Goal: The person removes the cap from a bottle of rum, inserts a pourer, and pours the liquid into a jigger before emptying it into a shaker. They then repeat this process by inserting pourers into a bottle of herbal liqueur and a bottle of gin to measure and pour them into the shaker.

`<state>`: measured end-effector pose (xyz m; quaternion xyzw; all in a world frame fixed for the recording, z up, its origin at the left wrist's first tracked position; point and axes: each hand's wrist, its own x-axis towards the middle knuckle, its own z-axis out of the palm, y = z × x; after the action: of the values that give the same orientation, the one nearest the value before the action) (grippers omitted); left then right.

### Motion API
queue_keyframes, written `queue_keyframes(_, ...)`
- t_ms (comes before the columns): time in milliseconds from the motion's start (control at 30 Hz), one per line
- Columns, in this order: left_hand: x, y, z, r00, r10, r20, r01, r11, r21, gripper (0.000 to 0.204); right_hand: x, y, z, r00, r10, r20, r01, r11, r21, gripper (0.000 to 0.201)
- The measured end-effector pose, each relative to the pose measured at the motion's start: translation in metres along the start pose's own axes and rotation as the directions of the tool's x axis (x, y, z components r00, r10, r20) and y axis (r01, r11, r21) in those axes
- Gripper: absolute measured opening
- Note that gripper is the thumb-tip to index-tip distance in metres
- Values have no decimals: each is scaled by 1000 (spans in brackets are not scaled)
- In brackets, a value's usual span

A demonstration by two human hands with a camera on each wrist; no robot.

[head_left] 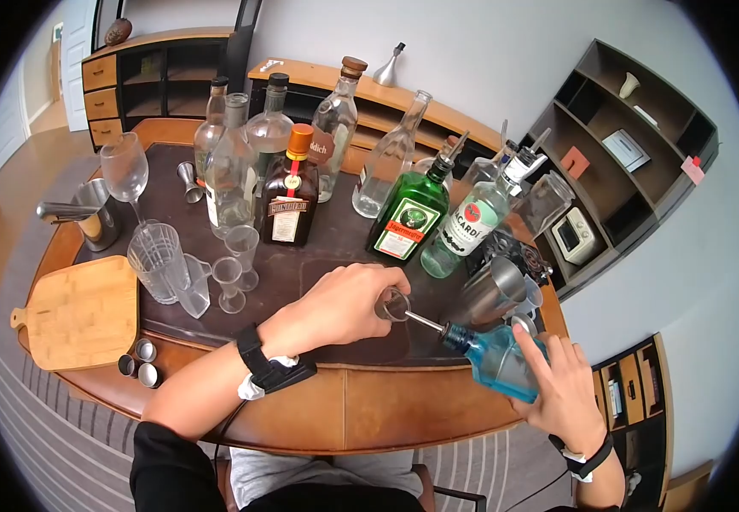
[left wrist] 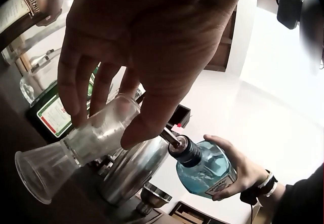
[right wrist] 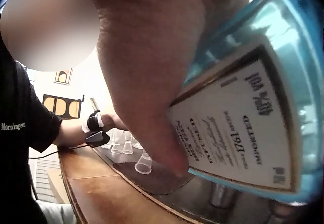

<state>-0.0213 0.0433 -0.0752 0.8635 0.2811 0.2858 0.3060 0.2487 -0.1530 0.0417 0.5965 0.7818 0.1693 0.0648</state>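
Observation:
My left hand (head_left: 339, 305) pinches a clear hourglass-shaped jigger (left wrist: 104, 133) by its upper cup, thumb on one side and fingers on the other. The jigger leans in the left wrist view, its lower cup flaring out below the fingers. My right hand (head_left: 564, 388) grips a blue glass liquor bottle (head_left: 506, 363), tipped with its neck toward the left hand. A metal pour spout (head_left: 425, 322) sticks out of the bottle's neck, its tip right at the jigger's mouth. Printed lettering covers the bottle's white label (right wrist: 243, 117), seen close up in the right wrist view.
Behind the hands stand a green Jägermeister bottle (head_left: 410, 213), a Bacardi bottle (head_left: 472, 224) and a dark Cointreau bottle (head_left: 289, 200). Beside the right hand is a metal shaker (head_left: 490, 292). Small glasses (head_left: 229, 286), a mixing glass (head_left: 154, 256) and a wooden board (head_left: 84, 311) lie leftward.

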Motion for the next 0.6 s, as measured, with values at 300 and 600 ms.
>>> queue_keyframes(300, -3, 6, -5, 999, 27, 33, -29, 999, 35, 46, 2, -3, -11, 999, 1, 45, 1, 998, -57, 116)
queue_keyframes(600, -3, 11, -7, 999, 18, 40, -19, 999, 26, 45, 0, -3, -16, 997, 37, 68, -31, 996, -81, 110)
